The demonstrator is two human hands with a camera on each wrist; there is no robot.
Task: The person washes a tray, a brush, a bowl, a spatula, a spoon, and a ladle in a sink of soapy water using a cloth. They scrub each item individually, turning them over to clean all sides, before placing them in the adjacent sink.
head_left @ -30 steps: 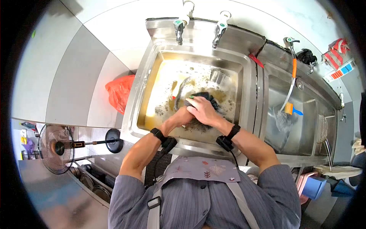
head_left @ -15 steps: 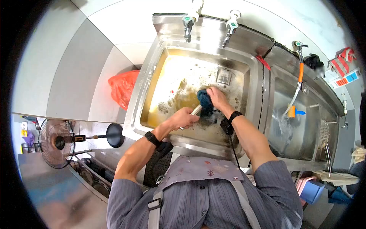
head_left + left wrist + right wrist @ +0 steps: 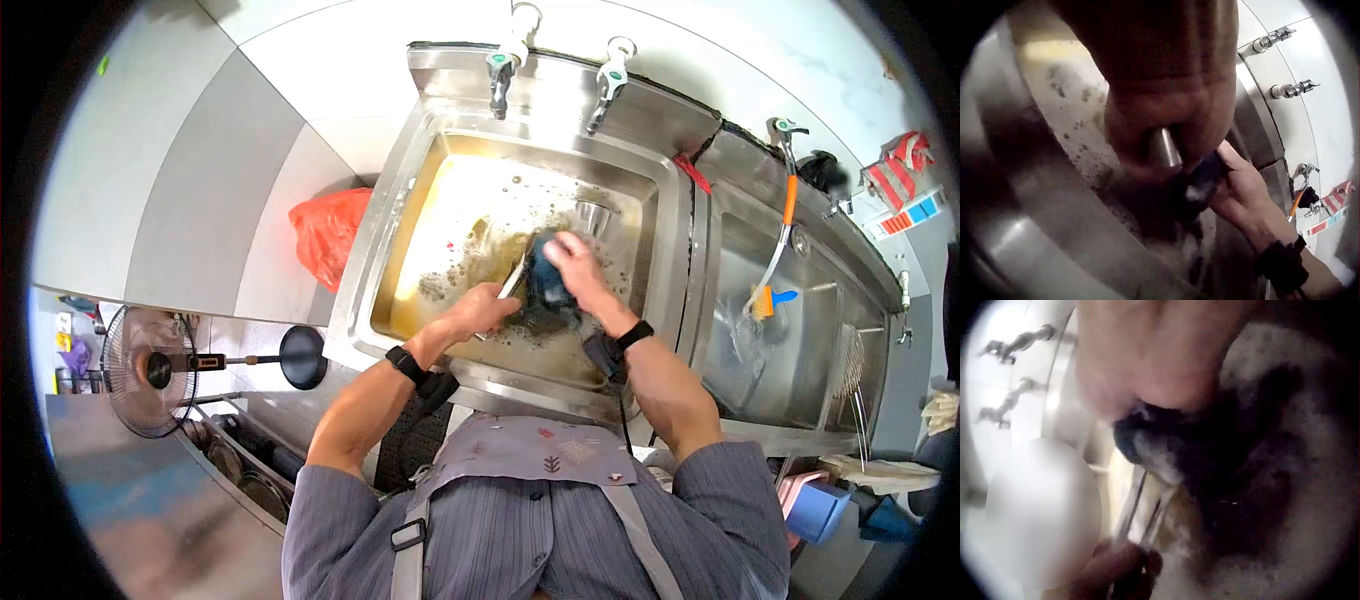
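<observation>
A metal handle (image 3: pixel 515 277) is gripped by the left hand (image 3: pixel 482 308) over the murky water of the left sink; its rounded end (image 3: pixel 1166 149) shows in the left wrist view. A dark blue cloth (image 3: pixel 547 278) is held by the right hand (image 3: pixel 582 270) against the far part of the metal tool. In the right wrist view the right hand (image 3: pixel 1147 362) is closed round the cloth (image 3: pixel 1147 440), and two thin metal shafts (image 3: pixel 1141 509) run from it to the left hand (image 3: pixel 1116 569). The tool's far end is hidden by cloth and dark water.
The sink rim (image 3: pixel 400 210) surrounds both hands. A metal cup (image 3: pixel 592 217) lies in the water at the back right. Two taps (image 3: pixel 611 82) stand above. The right sink (image 3: pixel 775 370) holds a hose (image 3: pixel 783 235) and an orange-blue brush (image 3: pixel 768 301). A red bag (image 3: pixel 326 238) is left.
The hands, together a second ago, are now apart with the metal handle showing between them. Since half a second ago the right hand and cloth have shifted slightly along the tool.
</observation>
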